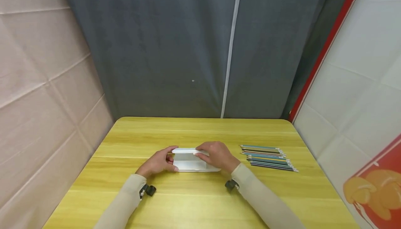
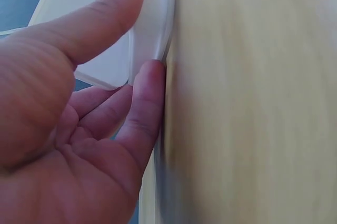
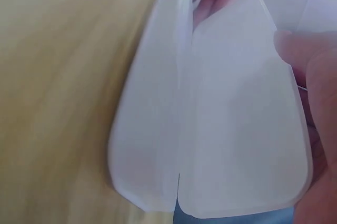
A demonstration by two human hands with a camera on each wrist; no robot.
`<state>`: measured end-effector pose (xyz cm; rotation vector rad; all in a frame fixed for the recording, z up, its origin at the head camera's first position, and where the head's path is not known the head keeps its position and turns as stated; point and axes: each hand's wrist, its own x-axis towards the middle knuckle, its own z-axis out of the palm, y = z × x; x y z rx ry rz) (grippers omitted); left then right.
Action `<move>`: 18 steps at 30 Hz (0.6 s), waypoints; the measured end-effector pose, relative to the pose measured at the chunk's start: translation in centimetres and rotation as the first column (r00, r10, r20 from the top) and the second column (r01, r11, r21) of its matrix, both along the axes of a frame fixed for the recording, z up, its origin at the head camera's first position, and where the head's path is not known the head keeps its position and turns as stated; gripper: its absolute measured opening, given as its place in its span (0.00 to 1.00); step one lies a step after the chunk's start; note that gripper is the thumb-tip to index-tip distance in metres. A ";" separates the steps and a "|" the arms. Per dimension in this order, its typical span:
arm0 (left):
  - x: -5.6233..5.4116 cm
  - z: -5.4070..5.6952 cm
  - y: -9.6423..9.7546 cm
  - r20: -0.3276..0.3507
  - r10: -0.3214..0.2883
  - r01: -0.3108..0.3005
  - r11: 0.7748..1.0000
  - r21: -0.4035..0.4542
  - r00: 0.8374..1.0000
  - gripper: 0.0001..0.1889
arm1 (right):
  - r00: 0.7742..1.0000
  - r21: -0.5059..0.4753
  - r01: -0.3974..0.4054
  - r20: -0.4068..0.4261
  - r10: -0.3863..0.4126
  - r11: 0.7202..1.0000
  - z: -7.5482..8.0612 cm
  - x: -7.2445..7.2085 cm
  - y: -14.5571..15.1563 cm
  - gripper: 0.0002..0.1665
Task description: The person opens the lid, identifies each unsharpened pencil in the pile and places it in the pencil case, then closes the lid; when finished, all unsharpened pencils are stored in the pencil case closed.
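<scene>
A slim white pencil case with a hinged lid lies lengthwise near the middle of the table, its lid raised. My left hand grips its left end, thumb at the front edge and fingers toward the back. In the left wrist view the left thumb lies over the white case while the fingertips meet its end beside the tabletop. My right hand pinches the upper edge of the lid between thumb and fingers. The right wrist view shows the lid and the base spread apart along their hinge.
Several pencils lie side by side on the wooden table, to the right of the case. A grey curtain hangs behind the table's far edge. Pale walls stand at both sides, with a red-framed picture at lower right.
</scene>
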<state>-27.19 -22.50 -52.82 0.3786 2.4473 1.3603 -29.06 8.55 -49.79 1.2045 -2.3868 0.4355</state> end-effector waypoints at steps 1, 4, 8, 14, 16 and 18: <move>0.0 0.0 0.0 -0.003 0.003 -0.003 1.000 0.000 1.000 0.55 | 1.000 -0.011 0.005 -0.001 -0.005 1.000 0.0 -0.2 0.0 0.15; 0.2 0.0 0.1 -0.013 0.016 -0.016 1.000 -0.007 1.000 0.51 | 1.000 -0.059 0.009 -0.001 -0.010 0.998 0.1 -0.5 0.2 0.14; 0.3 -0.2 0.1 -0.026 0.036 -0.037 0.999 -0.034 0.999 0.48 | 1.000 -0.096 0.019 0.020 -0.017 0.995 0.1 -1.0 0.6 0.14; 0.6 -0.3 0.2 -0.020 0.049 -0.050 0.998 -0.049 0.999 0.57 | 0.991 -0.141 0.095 0.105 -0.080 0.985 0.1 -1.7 2.0 0.11; 0.6 -0.1 0.3 -0.025 0.051 -0.052 0.997 -0.049 0.998 0.57 | 0.988 -0.172 0.111 0.123 -0.091 0.979 0.2 -1.9 2.5 0.10; 0.6 0.1 0.3 -0.034 0.054 -0.056 0.997 -0.051 0.998 0.56 | 0.986 -0.206 0.120 0.136 -0.093 0.971 0.3 -2.2 3.0 0.10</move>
